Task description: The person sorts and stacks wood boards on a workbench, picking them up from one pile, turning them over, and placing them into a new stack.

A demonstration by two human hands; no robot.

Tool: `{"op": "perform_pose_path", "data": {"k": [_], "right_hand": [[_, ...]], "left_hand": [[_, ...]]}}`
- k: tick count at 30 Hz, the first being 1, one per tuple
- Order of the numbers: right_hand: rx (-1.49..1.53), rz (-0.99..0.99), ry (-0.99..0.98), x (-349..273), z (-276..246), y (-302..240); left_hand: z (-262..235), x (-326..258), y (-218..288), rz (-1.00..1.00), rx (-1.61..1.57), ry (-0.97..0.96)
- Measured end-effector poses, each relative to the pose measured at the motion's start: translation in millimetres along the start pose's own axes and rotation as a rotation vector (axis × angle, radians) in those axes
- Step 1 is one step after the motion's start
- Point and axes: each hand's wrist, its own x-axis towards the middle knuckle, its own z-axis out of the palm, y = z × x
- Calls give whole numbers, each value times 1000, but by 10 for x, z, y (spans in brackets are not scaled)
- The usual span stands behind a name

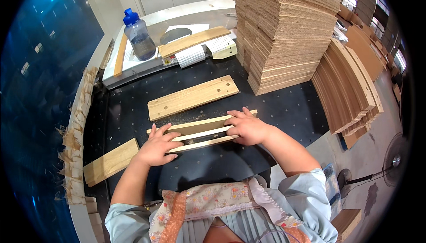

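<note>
Three narrow wooden boards (205,143) stand on their long edges, side by side with gaps between them, on the black table in front of me. My left hand (156,146) grips their left ends, its fingers spread across the edges and into the gaps. At the opposite ends my right hand (249,128) has hold of the same boards, fingertips over the top edges. Just beyond them a light wooden board with drilled holes (193,97) lies flat. Another flat board (111,162) rests to the left of my left forearm.
A tall stack of particleboard panels (290,39) rises at the back right, with brown boards (346,87) stacked beyond the table's right side. A blue-capped bottle (140,36) stands on a white machine bed at the back left. A fan (392,161) is at the right.
</note>
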Motion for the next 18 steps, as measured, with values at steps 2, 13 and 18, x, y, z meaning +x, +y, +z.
{"op": "perform_pose_path", "data": {"k": [2,13,18], "right_hand": [[-64,-10,-57,8,-16,11],[-143,-95,-89,46,-147,47],[-46,-130,249,-153,-414,-182]], "left_hand": [[14,3,13,26,69,7],[-71,85,-84,103,239,55],[-359,-173,282,125,205,239]]}}
